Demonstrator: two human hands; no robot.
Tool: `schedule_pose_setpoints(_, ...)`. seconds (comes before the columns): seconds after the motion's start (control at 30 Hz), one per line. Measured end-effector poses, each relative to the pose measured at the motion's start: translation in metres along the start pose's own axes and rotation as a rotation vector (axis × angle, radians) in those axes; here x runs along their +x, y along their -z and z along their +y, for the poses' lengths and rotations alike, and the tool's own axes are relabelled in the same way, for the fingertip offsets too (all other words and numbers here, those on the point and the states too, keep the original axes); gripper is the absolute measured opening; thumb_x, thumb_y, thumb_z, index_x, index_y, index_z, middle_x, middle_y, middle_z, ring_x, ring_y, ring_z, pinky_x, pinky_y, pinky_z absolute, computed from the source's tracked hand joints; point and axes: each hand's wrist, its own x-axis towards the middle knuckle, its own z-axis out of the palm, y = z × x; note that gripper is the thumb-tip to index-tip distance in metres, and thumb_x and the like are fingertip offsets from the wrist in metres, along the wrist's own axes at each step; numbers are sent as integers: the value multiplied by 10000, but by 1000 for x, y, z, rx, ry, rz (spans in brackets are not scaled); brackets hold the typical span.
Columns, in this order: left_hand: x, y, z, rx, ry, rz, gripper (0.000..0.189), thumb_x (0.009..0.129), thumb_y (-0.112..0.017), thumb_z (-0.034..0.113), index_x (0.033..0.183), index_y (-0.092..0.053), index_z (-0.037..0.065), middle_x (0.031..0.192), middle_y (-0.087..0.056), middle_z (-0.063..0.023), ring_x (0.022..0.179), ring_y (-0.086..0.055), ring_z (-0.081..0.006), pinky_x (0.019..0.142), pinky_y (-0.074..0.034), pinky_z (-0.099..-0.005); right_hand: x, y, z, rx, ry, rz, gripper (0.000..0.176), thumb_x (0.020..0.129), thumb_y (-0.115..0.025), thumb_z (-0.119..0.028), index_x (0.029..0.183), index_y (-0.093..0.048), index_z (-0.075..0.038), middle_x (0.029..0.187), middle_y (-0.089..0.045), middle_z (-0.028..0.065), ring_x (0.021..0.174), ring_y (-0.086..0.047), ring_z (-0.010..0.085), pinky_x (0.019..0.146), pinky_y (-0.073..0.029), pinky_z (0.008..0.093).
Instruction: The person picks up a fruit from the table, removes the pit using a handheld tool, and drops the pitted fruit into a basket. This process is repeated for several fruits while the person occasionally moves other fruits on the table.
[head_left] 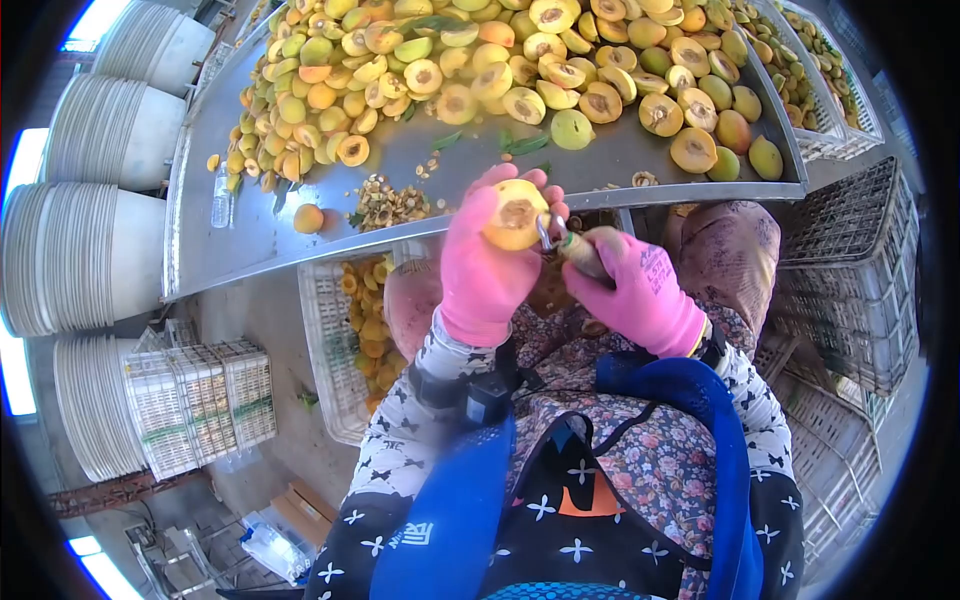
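Observation:
My left hand (490, 255), in a pink glove, holds a halved yellow fruit (514, 216) with its brown centre facing up. In my right hand (637, 285), also gloved in pink, is a tool with a thick handle (588, 256) and a curved metal loop (548, 230). The loop is at the right edge of the fruit half. Above both hands, a large pile of halved and whole fruit (420, 75) lies on the metal table (260, 245). A small heap of pits (391, 204) sits near the table's front edge.
A white crate (335, 365) with fruit stands below the table, left of my legs. Stacked white tubs (85, 255) line the far left, with crates (200, 405) below them. Dark crates (845, 270) are stacked at the right. A clear bottle (221, 197) stands on the table's left.

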Motion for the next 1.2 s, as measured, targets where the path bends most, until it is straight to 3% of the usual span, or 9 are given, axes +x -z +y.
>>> schedule_pose_setpoints(0.53,-5,-4,-23,96,19,102,307,967,-581,124,1253,-477,78,1149,-578,-162,1048,-577,-309,925,-503,-443,-2,-14,21,-269,57,-237,295,832,-684,-232,1009,-520,-62,834,-611,130,721,-639,333,659,-482,453)
schedule_pose_setpoints(0.73,-8,13,-30,144,-42,65,313,977,-575,190,1256,-483,81,1165,-579,-168,1050,-587,-328,918,-512,-443,-3,-18,10,117,-267,-426,268,857,-651,-201,1004,-526,-15,796,-639,228,744,-644,428,653,-512,498)
schedule_pose_setpoints(0.87,-6,-3,-33,258,-157,157,351,985,-570,301,1221,-519,46,1125,-608,-168,1014,-610,-319,902,-520,-425,-6,-25,1,231,-300,-321,269,846,-656,-189,991,-540,7,777,-644,238,753,-652,420,664,-523,481)
schedule_pose_setpoints(0.97,5,-4,-8,160,152,122,427,1004,-520,404,1173,-565,15,1054,-645,-160,965,-637,-293,872,-537,-417,6,-7,-4,350,-405,-429,257,850,-652,-174,996,-554,13,764,-645,228,753,-666,394,667,-528,466)
schedule_pose_setpoints(1.03,3,-9,-7,386,-2,176,503,1024,-458,469,1117,-604,-4,993,-671,-162,882,-664,-274,799,-566,-395,11,-6,-15,352,-423,-450,260,854,-654,-172,1011,-563,15,784,-648,220,766,-673,373,673,-524,456)
schedule_pose_setpoints(1.07,-1,-10,-15,490,-129,194,508,1026,-456,468,1108,-606,-10,990,-673,-166,867,-668,-272,779,-571,-390,16,2,-23,529,-709,-612,276,856,-652,-175,1036,-573,19,792,-653,182,704,-680,307,631,-526,420)
schedule_pose_setpoints(1.13,1,-11,-24,574,-310,234,530,1028,-452,474,1043,-621,-27,938,-683,-162,791,-681,-260,704,-580,-364,7,-8,-21,683,-607,-548,282,860,-646,-183,1038,-570,23,787,-651,166,629,-663,268,577,-518,387)
schedule_pose_setpoints(1.17,2,-11,-22,566,-227,214,524,1028,-457,469,1028,-626,-27,918,-685,-157,778,-682,-257,695,-582,-362,-1,-18,-15,758,-563,-514,285,861,-643,-186,1039,-569,24,785,-650,158,591,-654,248,549,-514,370)
schedule_pose_setpoints(1.2,2,-9,-16,554,-141,198,520,1028,-462,464,1013,-630,-28,898,-687,-153,766,-683,-254,687,-583,-361,2,-28,-16,609,-276,-351,292,867,-625,-191,1049,-556,26,761,-639,127,495,-603,184,484,-490,325)
